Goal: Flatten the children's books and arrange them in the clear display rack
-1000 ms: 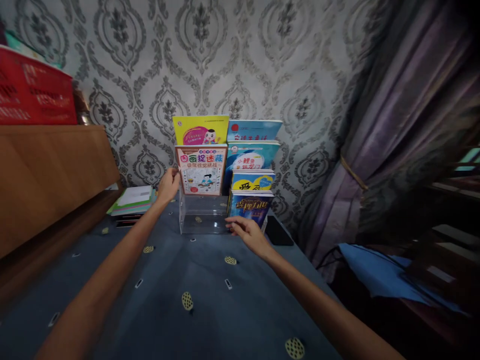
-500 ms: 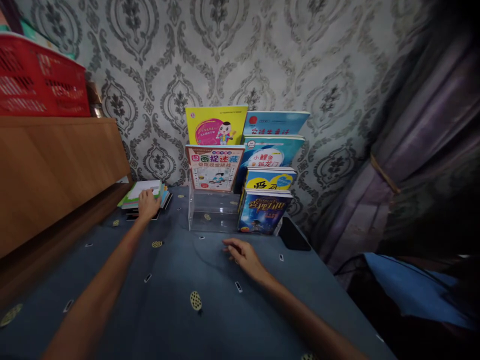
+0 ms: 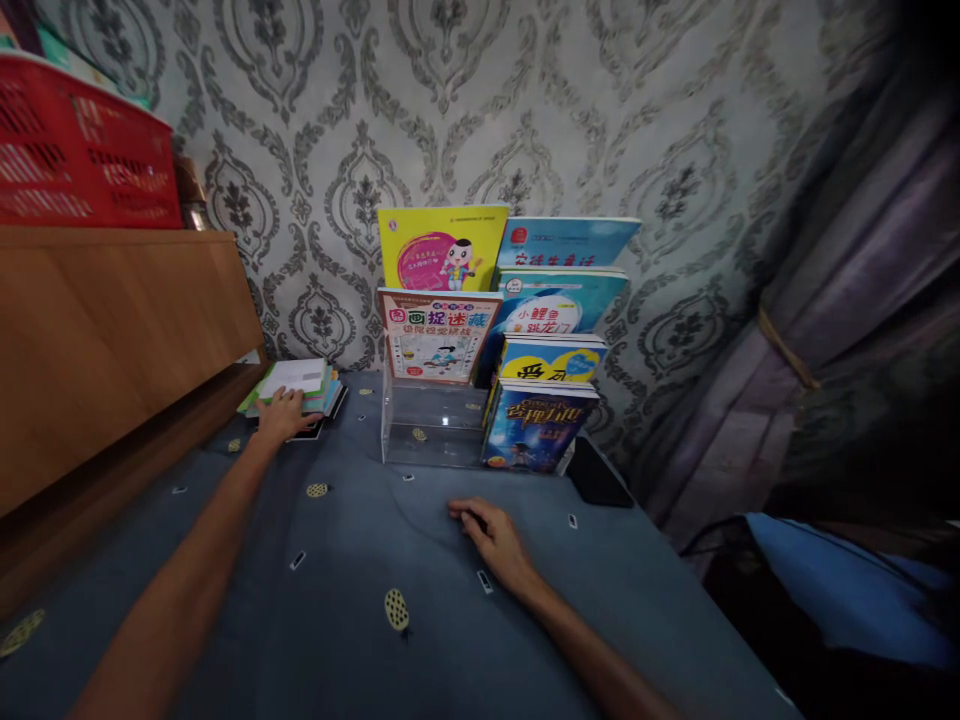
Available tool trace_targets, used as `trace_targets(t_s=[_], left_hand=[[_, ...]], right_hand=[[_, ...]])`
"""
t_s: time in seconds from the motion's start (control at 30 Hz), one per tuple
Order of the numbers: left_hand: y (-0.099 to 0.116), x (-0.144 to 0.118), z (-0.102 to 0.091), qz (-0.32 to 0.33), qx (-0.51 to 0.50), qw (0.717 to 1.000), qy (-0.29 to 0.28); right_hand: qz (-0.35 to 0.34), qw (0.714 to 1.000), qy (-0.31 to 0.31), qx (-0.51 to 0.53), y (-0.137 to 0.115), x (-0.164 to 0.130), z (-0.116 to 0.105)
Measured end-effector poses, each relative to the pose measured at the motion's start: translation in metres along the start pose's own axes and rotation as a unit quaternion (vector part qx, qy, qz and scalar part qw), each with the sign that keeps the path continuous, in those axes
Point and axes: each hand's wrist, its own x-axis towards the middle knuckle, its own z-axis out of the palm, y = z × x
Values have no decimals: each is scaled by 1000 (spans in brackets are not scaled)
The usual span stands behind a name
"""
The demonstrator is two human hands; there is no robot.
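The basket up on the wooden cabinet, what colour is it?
Red, with slotted sides: the basket shows at top left of the head view.

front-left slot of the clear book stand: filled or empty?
Empty. The front-left slot shows only clear walls and tablecloth through it; the pink-title book stands behind.

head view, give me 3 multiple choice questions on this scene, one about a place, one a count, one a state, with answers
1. Where does the left hand rest?
A. on the flat stack of books by the wooden cabinet
B. on the red basket
C. inside the clear stand

2. How many books stand in the right column of the clear stand?
A. two
B. four
C. six

3. What is the state of the right hand?
A. gripping a book
B. lying on the blue cloth, holding nothing
C. raised in the air

Answers: 1 A, its fingers lie on the stack; 2 B, four covers step down there; 3 B, it rests on the cloth.
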Motion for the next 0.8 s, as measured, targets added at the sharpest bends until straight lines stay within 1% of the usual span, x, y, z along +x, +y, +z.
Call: trace_targets(t_s=[0.07,0.2,0.37,0.43,0.53,0.63,0.8], left_hand=[[-3,-4,-1,14,15,1000,5],[-6,-2,-3,7,31,999,11],[-3,4,2,6,21,1000,-8],[-2,1,2,17,17,1000,16],[-4,-8,-1,56,28,996,58],[-6,-17,-8,80,40,994,68],[-4,-23,-15,86,56,992,73]], right_hand=[[-1,1000,-4,-2,-1,0,0],[6,1000,-6,-3,0,1,0],[12,1000,-3,-4,2,0,1],[4,1000,-1,-10,2,0,1],[-7,1000,-2,-14,0,0,0],[-16,1000,-7,-15,-3,0,-2],[-21,1000,-8,-20,-3,0,-2]])
